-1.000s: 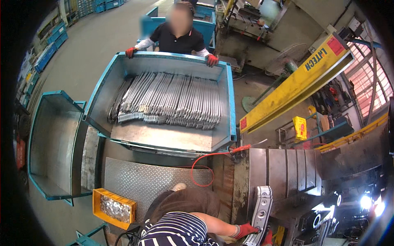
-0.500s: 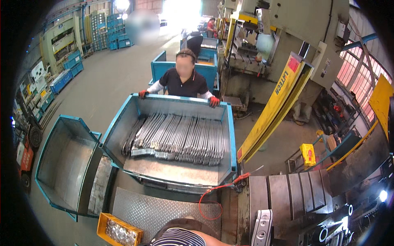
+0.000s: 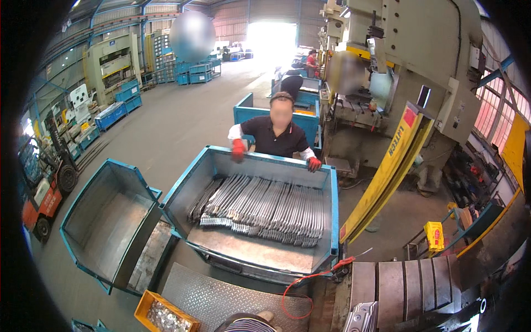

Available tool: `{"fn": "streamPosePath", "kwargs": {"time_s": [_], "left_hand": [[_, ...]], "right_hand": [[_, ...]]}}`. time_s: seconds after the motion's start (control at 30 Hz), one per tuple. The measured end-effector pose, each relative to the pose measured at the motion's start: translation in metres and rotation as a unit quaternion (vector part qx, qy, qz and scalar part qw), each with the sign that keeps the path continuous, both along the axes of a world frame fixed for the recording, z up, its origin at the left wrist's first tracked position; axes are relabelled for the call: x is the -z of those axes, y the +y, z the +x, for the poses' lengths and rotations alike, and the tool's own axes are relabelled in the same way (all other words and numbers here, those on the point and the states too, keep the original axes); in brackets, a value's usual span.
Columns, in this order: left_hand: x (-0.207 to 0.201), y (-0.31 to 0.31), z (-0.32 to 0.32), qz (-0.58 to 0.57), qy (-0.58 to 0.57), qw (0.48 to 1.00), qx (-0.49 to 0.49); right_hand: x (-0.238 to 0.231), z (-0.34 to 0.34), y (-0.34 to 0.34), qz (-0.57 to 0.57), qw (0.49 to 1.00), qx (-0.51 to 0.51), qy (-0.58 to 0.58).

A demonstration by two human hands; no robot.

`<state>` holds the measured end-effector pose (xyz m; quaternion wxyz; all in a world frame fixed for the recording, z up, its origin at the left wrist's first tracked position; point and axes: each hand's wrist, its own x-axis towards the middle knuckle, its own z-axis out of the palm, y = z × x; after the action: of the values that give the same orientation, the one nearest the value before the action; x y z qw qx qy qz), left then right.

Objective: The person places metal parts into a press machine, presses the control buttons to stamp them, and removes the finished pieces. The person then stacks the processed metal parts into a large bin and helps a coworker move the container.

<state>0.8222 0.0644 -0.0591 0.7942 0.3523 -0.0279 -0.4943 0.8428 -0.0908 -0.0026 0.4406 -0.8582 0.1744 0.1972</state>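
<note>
Neither of my hands shows in the head view; only my striped shirt appears at the lower edge. Nearest to me on the right, slotted metal parts lie at the near edge of the grooved press bed. In front stands a blue-rimmed metal bin holding rows of long, grey formed metal parts. Across it, a co-worker in a dark shirt has one red-gloved hand on the far rim. The co-worker's other red glove is blurred beside that rim.
Left of the full bin is another blue-rimmed bin. A yellow crate of small metal pieces sits by the tread-plate platform. A yellow post rises at right, near a red air gun with a hose. A forklift stands far left.
My view has tilted up, shifting the scene down and rightward. My forearm has left the lower edge. The co-worker's glove on the left side has come off the rim and is blurred.
</note>
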Motion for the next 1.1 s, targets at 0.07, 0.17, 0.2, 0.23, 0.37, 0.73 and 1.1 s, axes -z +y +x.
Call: {"fn": "streamPosePath", "kwargs": {"time_s": [0.07, 0.17, 0.2, 0.23, 0.37, 0.73, 1.1], "left_hand": [[-0.005, 0.007, 0.000, -0.006, 0.016, 1.000, -0.010], [-0.013, 0.018, -0.002, -0.017, 0.038, 0.999, -0.022], [-0.016, 0.023, -0.004, -0.022, 0.047, 0.998, -0.027], [-0.019, 0.027, -0.004, -0.028, 0.055, 0.998, -0.031], [-0.035, 0.050, -0.006, -0.058, 0.092, 0.993, -0.046], [-0.067, 0.191, 0.004, -0.166, 0.299, 0.936, -0.085], [-0.022, 0.520, 0.081, 0.028, 0.293, 0.920, -0.257]], "right_hand": [[-0.003, -0.002, -0.001, -0.009, 1.000, -0.002, 0.001], [-0.007, -0.005, -0.002, -0.023, 1.000, -0.002, 0.001], [-0.007, -0.006, -0.003, -0.028, 1.000, -0.002, 0.003], [-0.007, -0.008, -0.003, -0.034, 0.999, -0.004, 0.003], [-0.011, -0.017, -0.015, -0.058, 0.998, -0.005, 0.002], [-0.049, 0.038, 0.052, -0.157, 0.959, -0.131, -0.196], [-0.006, 0.154, 0.450, -0.017, 0.969, -0.206, -0.138]]}}
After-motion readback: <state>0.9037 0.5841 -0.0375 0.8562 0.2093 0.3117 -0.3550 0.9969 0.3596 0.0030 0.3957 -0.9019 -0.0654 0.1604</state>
